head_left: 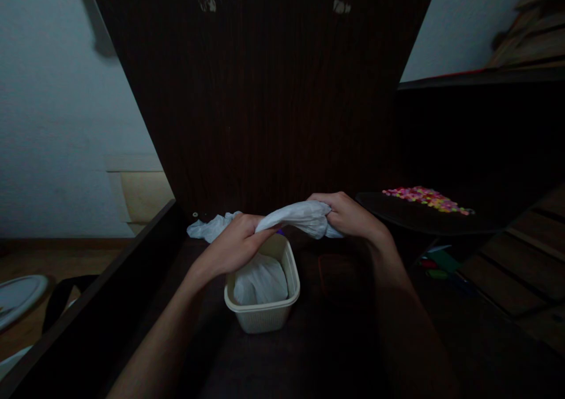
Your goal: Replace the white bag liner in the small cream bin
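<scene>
Two bare hands hold a white plastic bag (296,216) stretched between them above a dark tabletop (344,340). The left hand (233,246) pinches one end of the bag in a closed grip, fingers curled around the gathered plastic, while the right hand (348,215) clamps the other end in a fist, the bunched material showing beneath its fingers. Directly under the left grip stands a small cream basket (265,313) with ribbed walls, and more white plastic (260,281) sits inside it, lining or filling the hollow. Behind the left grip, further from the person, another crumpled piece of white plastic (207,227) lies on the tabletop against a tall dark wooden panel (273,93). To the right of the right grip, well apart, a dark tray (397,213) carries a scatter of small bright beads (426,199) in pink, yellow and orange. The scene is dim.
</scene>
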`<state>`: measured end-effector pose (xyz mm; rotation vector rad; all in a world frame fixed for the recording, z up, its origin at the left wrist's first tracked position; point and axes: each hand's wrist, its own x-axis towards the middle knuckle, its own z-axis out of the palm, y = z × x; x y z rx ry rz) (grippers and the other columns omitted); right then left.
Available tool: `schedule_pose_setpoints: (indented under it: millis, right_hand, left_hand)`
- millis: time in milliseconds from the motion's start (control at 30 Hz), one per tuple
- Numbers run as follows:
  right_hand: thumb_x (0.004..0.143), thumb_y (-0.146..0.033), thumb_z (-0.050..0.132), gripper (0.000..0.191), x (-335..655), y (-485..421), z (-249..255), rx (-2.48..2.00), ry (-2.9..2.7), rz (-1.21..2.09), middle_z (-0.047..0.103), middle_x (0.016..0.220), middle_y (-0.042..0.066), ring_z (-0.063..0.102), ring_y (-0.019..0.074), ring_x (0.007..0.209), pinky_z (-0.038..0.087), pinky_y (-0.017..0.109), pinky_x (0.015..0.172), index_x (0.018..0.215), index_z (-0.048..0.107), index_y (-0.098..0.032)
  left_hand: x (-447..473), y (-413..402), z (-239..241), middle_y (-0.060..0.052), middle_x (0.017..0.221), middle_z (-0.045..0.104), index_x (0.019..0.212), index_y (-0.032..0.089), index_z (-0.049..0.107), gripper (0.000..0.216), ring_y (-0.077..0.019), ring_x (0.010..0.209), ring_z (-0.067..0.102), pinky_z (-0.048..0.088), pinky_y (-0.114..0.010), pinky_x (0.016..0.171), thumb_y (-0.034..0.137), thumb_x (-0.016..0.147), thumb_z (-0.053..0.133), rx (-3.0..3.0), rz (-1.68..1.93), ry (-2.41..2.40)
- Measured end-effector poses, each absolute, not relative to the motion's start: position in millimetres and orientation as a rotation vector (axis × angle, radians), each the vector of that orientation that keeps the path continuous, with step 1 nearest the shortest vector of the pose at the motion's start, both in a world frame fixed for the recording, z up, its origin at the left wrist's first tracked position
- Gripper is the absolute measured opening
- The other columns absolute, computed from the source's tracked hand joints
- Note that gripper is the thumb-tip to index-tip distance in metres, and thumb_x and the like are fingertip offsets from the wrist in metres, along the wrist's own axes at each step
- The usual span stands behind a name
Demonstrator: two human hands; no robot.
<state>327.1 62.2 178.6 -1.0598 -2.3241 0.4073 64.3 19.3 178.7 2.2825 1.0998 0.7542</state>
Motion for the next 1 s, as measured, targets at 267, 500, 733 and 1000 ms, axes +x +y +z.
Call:
schedule_pose_setpoints:
  millis: [267,500,733,1000]
  right_hand:
    - [0.073,-0.009,0.051,0.024,326.1,58.8,179.9,-1.335,-2.316,0.07,0.069,0.086,0.005,0.063,0.0209,0.08,0.042,0.03,0.073,0.09,0.064,-0.02]
    - [0.071,-0.019,0.07,0.075,318.1,27.6,194.2,-1.028,-2.389,0.149,0.053,0.142,0.015,0.048,0.0312,0.131,0.038,0.048,0.111,0.142,0.047,-0.017]
    - [0.087,-0.012,0.055,0.054,256.0,15.6,183.5,-0.734,-2.368,0.392,0.058,0.138,0.011,0.057,0.023,0.125,0.044,0.041,0.107,0.14,0.048,-0.02]
    - [0.085,-0.02,0.055,0.041,255.9,26.7,183.1,-0.865,-1.811,1.162,0.057,0.055,-0.007,0.054,0.0136,0.049,0.043,0.026,0.055,0.126,0.054,-0.018]
  left_hand:
    - [68.6,24.6,168.1,0.002,0.062,0.048,0.064,0.017,0.052,0.042,-0.0136,0.061,0.045,0.037,-0.022,0.053,0.046,0.093,0.043,2.211,0.914,1.155]
    - [72.9,24.7,168.2,0.0,0.07,0.061,0.075,0.015,0.064,0.037,-0.0175,0.069,0.055,0.04,-0.026,0.064,0.039,0.094,0.043,2.261,0.936,1.167]
    - [71.5,17.1,172.4,-0.001,0.068,0.059,0.067,0.018,0.055,0.024,-0.0178,0.067,0.053,0.04,-0.029,0.065,0.028,0.083,0.04,2.235,1.005,1.059]
    - [63.7,13.4,183.7,-0.003,0.094,0.065,0.099,0.018,0.06,0.021,-0.0182,0.081,0.059,0.046,-0.029,0.073,0.026,0.08,0.057,2.279,1.271,1.114]
